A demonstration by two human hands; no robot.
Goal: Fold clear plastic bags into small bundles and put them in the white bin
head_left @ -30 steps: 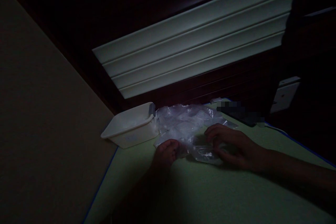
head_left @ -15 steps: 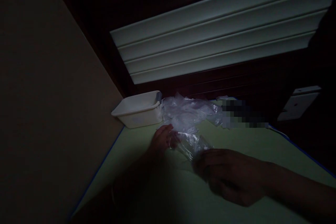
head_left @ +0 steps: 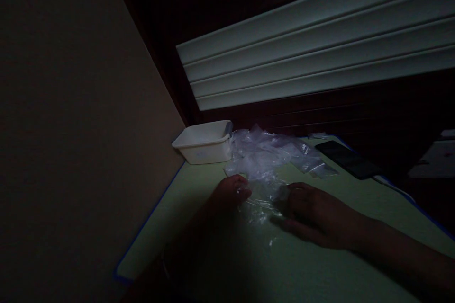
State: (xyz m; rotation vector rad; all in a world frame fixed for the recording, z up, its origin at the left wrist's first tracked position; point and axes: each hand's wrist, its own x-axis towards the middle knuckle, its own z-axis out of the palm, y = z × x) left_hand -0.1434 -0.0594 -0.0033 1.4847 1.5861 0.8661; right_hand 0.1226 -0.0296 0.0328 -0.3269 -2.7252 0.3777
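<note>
Left hand [head_left: 229, 192] pinching clear bag [head_left: 262, 193]; white tub [head_left: 208, 151] marked (unreadable).

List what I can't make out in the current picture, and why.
All in the head view:
- The right hand's fingertips: blur and shadow.
- The clear plastic's exact outline between the hands: glare and dimness.
- The white bin's floor: its front wall.
- The pale object's far side: cut off by the right edge.
</note>
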